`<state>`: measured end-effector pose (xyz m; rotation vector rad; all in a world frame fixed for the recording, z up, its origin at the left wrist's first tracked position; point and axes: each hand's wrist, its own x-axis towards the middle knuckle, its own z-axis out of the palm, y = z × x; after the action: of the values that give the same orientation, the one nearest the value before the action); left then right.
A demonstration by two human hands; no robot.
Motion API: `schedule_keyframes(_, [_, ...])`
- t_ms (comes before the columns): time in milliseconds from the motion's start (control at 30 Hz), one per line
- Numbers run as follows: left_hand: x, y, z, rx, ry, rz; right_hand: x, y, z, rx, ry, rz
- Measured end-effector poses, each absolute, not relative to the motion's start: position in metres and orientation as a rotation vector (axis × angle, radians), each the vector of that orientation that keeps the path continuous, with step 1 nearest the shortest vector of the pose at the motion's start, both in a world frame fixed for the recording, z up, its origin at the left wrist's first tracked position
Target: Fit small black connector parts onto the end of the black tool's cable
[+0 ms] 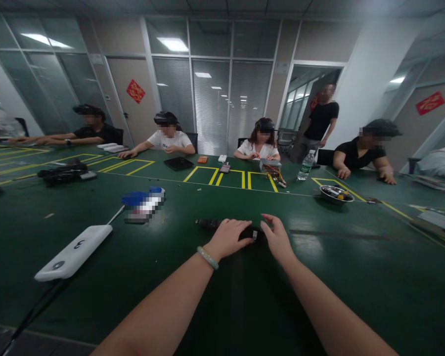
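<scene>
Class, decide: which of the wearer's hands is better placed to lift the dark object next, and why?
Probably the left hand: it lies over the dark object, while the right hand appears apart from it.

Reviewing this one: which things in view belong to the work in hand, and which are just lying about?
In hand:
- black item with a shiny end, in the left hand; exact type unclear

Apparently just lying about:
- white power bank
- metal bowl
- plastic water bottle
- bundled black cables
</scene>
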<state>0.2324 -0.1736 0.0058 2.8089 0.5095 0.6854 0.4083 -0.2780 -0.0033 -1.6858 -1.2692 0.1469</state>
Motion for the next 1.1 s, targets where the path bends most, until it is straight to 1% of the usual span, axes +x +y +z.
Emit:
schedule_keyframes(133, [0.233, -0.174, 0.007, 2.838, 0.510, 0.642, 0.424, -0.326, 0.001, -1.906, -1.503, -0.013])
schedule_keyframes(200, [0.233, -0.173, 0.007, 2.834, 0.513, 0.625, 0.434, -0.342, 0.003, -2.053, -1.598, -0.013])
schedule_keyframes(267, [0.233, -0.171, 0.007, 2.828, 0.508, 0.608, 0.444, -0.351, 0.007, -2.171, -1.642, 0.072])
schedule_keyframes(367, [0.231, -0.165, 0.006, 2.821, 0.484, 0.592, 0.454, -0.359, 0.018, -2.254, -1.661, 0.307])
schedule_keyframes(500, [0.225, -0.157, 0.005, 2.801, 0.442, 0.556, 0.456, -0.370, 0.033, -2.201, -1.706, 0.675])
schedule_keyframes(567, [0.222, -0.155, 0.007, 2.788, 0.421, 0.542, 0.455, -0.374, 0.035, -2.167, -1.778, 0.720])
schedule_keyframes(667, [0.219, -0.157, 0.011, 2.772, 0.416, 0.539, 0.453, -0.375, 0.032, -2.213, -1.828, 0.656])
schedule_keyframes(800, [0.217, -0.160, 0.015, 2.782, 0.416, 0.493, 0.455, -0.371, 0.028, -2.392, -1.654, 0.563])
schedule_keyframes(967, [0.216, -0.162, 0.020, 2.793, 0.414, 0.451, 0.464, -0.357, 0.025, -2.559, -1.340, 0.229])
schedule_keyframes(1100, [0.216, -0.163, 0.026, 2.826, 0.428, 0.360, 0.466, -0.333, 0.020, -2.554, -1.168, -0.015])
